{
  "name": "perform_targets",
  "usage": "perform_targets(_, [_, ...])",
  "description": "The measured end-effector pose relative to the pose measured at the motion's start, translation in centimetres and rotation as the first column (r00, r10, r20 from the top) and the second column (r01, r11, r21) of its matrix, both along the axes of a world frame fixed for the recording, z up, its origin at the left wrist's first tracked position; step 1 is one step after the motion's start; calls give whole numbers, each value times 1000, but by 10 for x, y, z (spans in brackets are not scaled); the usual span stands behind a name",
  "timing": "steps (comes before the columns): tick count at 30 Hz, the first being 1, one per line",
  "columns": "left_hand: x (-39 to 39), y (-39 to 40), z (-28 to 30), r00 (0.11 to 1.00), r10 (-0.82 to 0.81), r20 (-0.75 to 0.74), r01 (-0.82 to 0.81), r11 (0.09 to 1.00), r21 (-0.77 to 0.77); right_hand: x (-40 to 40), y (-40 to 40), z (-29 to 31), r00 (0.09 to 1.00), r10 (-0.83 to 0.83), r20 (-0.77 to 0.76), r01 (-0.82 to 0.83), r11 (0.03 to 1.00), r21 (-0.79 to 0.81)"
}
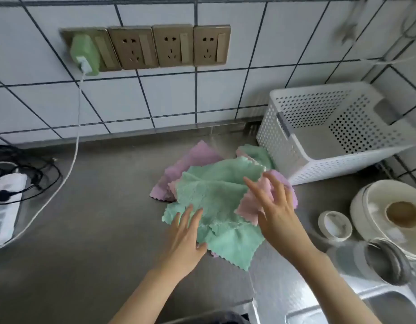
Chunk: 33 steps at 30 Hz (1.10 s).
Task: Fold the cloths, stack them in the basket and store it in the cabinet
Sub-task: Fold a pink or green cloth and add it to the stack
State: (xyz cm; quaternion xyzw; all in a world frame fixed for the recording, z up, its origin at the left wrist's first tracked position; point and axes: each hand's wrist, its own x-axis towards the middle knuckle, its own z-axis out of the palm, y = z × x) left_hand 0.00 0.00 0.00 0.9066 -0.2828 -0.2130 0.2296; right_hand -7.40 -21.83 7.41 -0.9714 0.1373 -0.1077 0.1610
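Cloths (216, 195) lie under both open hands' grip.

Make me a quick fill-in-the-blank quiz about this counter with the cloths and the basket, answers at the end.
1. The basket holds ____ cloths.
2. The left hand rests on a ____ cloth.
3. The green charger is plugged into the ____ of the four sockets.
4. The basket stands to the ____ of the cloth pile.

Missing words: no; green; leftmost; right
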Motion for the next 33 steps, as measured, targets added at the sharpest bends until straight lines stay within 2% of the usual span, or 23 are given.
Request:
perform_targets(2, [8, -8, -1, 998, 6, 56, -9, 999, 53, 7, -5, -6, 998, 47, -45, -49, 998, -47])
perform_targets(4, [16, -13, -3, 995, 9, 97, -18, 996, 86, 12, -15, -25, 991, 74, -108, -76, 997, -22])
perform_targets(6, [25, -16, -9, 997, 9, 73, -15, 997, 79, 19, -25, -47, 980, 120, -158, -106, 990, 91])
perform_targets(8, [33, -22, -17, 999, -26, 26, 25, 998, 54, 22, -36, -59, 969, 100, -225, -99, 995, 16])
perform_targets(10, [38, -29, -28, 998, -59, 4, 59, 998, 26, 24, -39, -61, 976, 80, -202, -70, 996, 54])
perform_targets(13, [49, -49, -38, 996, -92, 11, 92, 996, -9, 26, -45, -51, 992, 4, -124, -3, 1000, 11])
perform_targets(16, [59, -78, -36, 990, -120, -68, 110, 985, -129, 28, -58, -36, 986, -142, -87, 147, 988, 57])
perform_targets(19, [67, -97, -27, 965, -99, -242, 40, 971, -237, 28, -65, -24, 972, -200, -122, 205, 979, 26])
perform_targets(20, [70, -98, -26, 954, -109, -280, 49, 976, -212, 28, -65, -20, 968, -217, -128, 221, 975, 21])
perform_targets(22, [77, -95, -25, 952, -143, -272, 131, 989, -62, 27, -60, -10, 958, -263, -112, 264, 965, -14])
perform_targets(24, [80, -92, -20, 964, -154, -216, 185, 974, 129, 28, -53, 2, 959, -282, -33, 277, 955, -110])
perform_targets(26, [74, -92, -6, 958, -176, -227, 220, 957, 190, 33, -42, 18, 963, -255, 84, 263, 960, -95])
perform_targets(28, [62, -98, 16, 936, -290, -198, 318, 939, 133, 44, -29, 41, 966, -188, 179, 193, 981, -11])
perform_targets(30, [50, -105, 40, 928, -350, -128, 345, 937, -59, 57, -15, 66, 961, -116, 250, 104, 993, 60])
perform_targets(32, [46, -108, 59, 964, -228, -136, 161, 908, -386, 65, 3, 93, 941, -127, 313, 74, 981, 178])
perform_targets(33, [46, -106, 66, 984, -119, -135, 32, 853, -521, 65, 12, 107, 927, -149, 346, 64, 968, 244])
